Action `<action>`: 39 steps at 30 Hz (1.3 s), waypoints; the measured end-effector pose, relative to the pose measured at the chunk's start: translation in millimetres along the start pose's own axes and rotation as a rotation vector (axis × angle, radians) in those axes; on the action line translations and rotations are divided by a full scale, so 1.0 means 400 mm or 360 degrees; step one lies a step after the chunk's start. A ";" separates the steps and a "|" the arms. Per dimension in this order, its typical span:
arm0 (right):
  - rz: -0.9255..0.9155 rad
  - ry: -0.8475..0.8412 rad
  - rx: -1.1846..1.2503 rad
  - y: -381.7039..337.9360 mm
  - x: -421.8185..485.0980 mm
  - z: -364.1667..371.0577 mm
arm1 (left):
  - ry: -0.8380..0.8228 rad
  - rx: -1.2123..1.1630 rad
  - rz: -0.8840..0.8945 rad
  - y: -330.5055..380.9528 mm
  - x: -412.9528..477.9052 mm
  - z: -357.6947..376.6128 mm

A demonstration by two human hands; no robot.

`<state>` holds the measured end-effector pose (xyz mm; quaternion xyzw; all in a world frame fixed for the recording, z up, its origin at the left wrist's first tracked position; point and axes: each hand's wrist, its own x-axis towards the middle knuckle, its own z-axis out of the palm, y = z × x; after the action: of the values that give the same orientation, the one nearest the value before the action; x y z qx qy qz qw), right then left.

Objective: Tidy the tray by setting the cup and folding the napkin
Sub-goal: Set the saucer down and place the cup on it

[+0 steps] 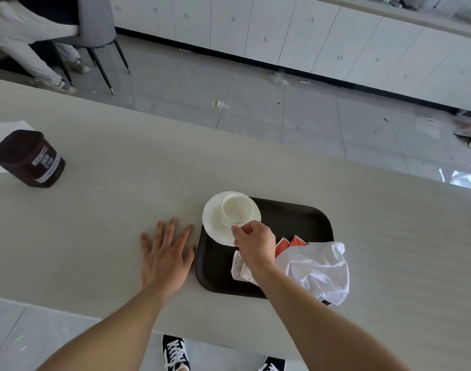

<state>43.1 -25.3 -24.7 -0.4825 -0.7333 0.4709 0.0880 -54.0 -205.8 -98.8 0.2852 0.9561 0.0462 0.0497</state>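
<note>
Right hand [255,243], fingers pinching handle of cup [237,210], bowl directly beyond fingertips on saucer [215,226] overhanging far-left corner of tray [296,218]; crumpled napkin [320,269] just right of wrist; left hand [166,253] flat, fingers spread, beside tray.

- Table [100,226]: long, pale beige, faint grain; runs across the view on a slant.
- Floor [304,121]: large grey tiles, glossy, thin dark joints.
- Litter [220,104]: paper scraps on the tiles; clear wrapper nearer the cabinets.
- Cabinets [282,33]: white flat doors in a row along the far side, small recessed pulls, dark plinth below.
- Chair [96,25]: grey shell, thin dark legs with metal tips, top left; person in pale trousers beside it.
- Light: bright, even; hard glare patch [466,179] on the floor, right edge.
</note>
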 end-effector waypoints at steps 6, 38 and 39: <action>-0.0024 -0.0009 -0.0009 -0.011 -0.009 0.016 | 0.0002 0.0000 0.0010 -0.001 -0.001 -0.002; -0.0043 -0.0116 -0.0014 -0.015 -0.009 0.024 | -0.0013 0.0028 -0.0007 0.003 0.000 -0.010; -0.0049 -0.0113 -0.0023 -0.013 -0.011 0.024 | -0.0015 0.0030 -0.0009 0.003 0.000 -0.011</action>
<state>36.6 -35.2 -24.5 -0.4549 -0.7466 0.4810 0.0657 -53.8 -205.0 -94.2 0.2832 0.9570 0.0358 0.0517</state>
